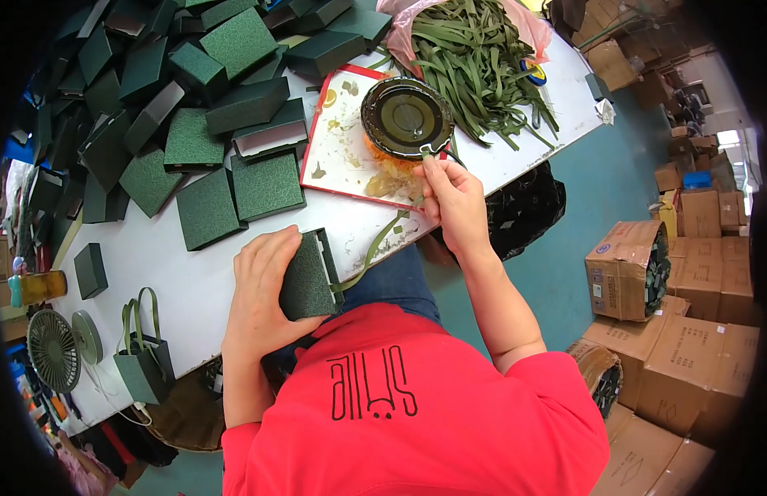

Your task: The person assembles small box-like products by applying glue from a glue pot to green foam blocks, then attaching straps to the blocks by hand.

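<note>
My left hand (263, 298) is wrapped round a small dark green box (305, 285) at the table's front edge, thumb below and fingers above. A green ribbon (371, 252) comes out of the box's right side and runs up toward my right hand (453, 194). The fingertips of that hand are pinched together at the near rim of a round pot (406, 116) of dark, glossy liquid, and the ribbon seems to pass up into them. Its tip is partly hidden by the fingers. Beneath the pot lies a stained white board (338, 157) with a red edge.
Many green boxes (243, 45) are piled at the back left. A pink bag (400, 29) of loose green ribbons (474, 66) stands behind the pot. Left are a fan (54, 351) and a small green bag with handles (143, 372). Cardboard cartons (677, 351) are stacked on the right.
</note>
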Demonstrator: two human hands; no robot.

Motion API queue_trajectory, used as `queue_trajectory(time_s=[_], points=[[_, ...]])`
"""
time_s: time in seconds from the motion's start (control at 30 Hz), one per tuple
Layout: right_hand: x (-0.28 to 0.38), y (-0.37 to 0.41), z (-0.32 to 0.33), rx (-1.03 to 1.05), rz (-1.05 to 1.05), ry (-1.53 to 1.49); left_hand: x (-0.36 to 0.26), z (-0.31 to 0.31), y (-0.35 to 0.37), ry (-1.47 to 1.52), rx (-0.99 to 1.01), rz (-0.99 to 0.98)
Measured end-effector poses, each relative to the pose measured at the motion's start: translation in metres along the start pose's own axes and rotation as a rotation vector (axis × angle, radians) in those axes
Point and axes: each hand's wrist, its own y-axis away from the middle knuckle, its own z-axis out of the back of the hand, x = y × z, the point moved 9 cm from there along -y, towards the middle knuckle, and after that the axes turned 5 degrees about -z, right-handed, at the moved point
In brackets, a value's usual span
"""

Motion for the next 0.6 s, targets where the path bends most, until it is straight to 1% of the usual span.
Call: queue_trajectory(time_s=[0.23,0.33,0.43,0.5,0.6], points=[[-0.006,-0.004,0.003,0.036,-0.129,-0.099,0.001,-0.002,0.001,-0.020,0.013,-0.012],[-0.007,-0.001,0.006,0.032,-0.114,-0.160,0.001,0.000,0.001,-0.011,0.001,-0.013],[0.000,0.018,0.003,0.035,-0.065,-0.087,0.001,0.003,0.000,0.022,-0.024,-0.017],[0.002,0.034,-0.013,0.152,-0.108,-0.011,0.004,0.004,-0.001,0.057,-0.022,-0.012],[0.000,0.058,-0.040,0.356,-0.180,0.139,0.007,0.003,-0.003,0.147,0.040,0.013]])
